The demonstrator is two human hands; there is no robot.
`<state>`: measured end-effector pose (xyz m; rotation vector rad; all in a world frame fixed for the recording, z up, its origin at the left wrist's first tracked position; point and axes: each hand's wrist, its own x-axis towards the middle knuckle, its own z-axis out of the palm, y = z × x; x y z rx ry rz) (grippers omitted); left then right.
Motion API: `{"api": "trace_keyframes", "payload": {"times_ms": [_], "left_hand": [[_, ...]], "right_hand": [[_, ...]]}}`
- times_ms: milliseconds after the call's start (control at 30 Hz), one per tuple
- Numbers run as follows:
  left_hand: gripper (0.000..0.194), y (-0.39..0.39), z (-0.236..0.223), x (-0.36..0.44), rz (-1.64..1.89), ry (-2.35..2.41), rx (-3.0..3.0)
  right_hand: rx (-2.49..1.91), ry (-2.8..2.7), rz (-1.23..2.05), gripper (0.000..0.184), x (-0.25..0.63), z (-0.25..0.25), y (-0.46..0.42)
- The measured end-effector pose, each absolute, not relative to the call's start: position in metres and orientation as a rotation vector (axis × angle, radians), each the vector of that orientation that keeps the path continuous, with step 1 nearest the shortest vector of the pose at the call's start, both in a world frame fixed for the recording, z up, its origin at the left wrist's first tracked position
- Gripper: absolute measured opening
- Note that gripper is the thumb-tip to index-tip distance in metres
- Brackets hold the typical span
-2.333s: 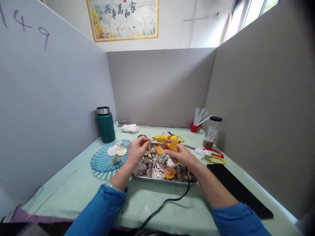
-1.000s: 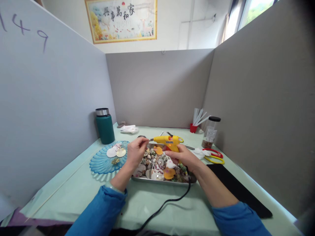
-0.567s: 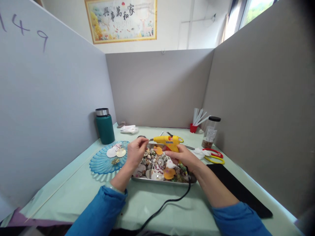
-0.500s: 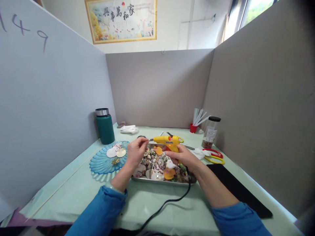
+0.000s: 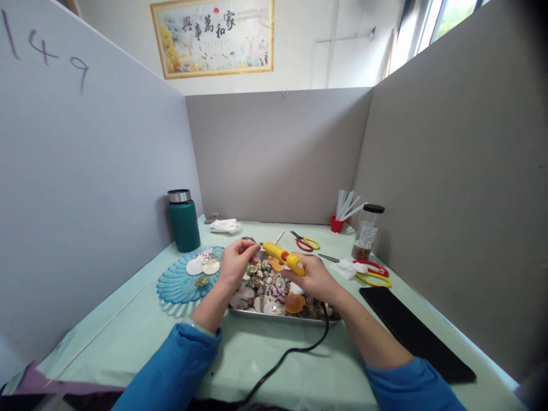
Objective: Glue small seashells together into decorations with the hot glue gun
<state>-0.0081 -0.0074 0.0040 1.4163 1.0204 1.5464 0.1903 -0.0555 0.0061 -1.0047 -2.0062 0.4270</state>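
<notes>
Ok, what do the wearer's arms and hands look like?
Left hand and right hand: both ungloved. Left sleeve and right sleeve: plain blue, ending on the forearms, the left one gathered at its end. Pale band beside the left sleeve's edge.

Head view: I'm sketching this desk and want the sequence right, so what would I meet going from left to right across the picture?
Going by their middles: green bottle → left hand → yellow glue gun → right hand → red cup → jar → black mat.
</notes>
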Motion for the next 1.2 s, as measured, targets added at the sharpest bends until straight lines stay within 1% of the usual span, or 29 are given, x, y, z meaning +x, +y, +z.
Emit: {"api": "trace_keyframes", "payload": {"times_ms": [100, 233, 333, 633, 1000, 1200], "left_hand": [[0.026, -0.0078, 0.0049, -0.0083, 1.545, 1.011, 1.38], [0.027, -0.0085, 0.0056, -0.0085, 1.546, 1.003, 1.338], [0.027, -0.0093, 0.0065, -0.0084, 1.543, 0.985, 1.334], [0.027, -0.0113, 0.0082, -0.0074, 1.533, 0.981, 1.35], [0.029, -0.0107, 0.0081, -0.0074, 1.538, 1.026, 1.319], [0.029, -0.0109, 0.0077, -0.0067, 1.521, 1.021, 1.332]], "right_hand": [[-0.997, -2.101, 0.261, 0.014, 0.19, 0.0064, -0.0585], [-1.05, -2.14, 0.104, 0.022, 0.1902, 0.0054, -0.0586], [-1.093, -2.144, 0.048, 0.028, 0.1907, 0.0043, -0.0573], [-1.051, -2.192, 0.022, 0.04, 0.1892, 0.003, -0.0585], [-1.054, -2.182, -0.047, 0.048, 0.1908, -0.0005, -0.0563], [-1.084, -2.202, -0.058, 0.045, 0.1895, -0.0002, -0.0563]]}}
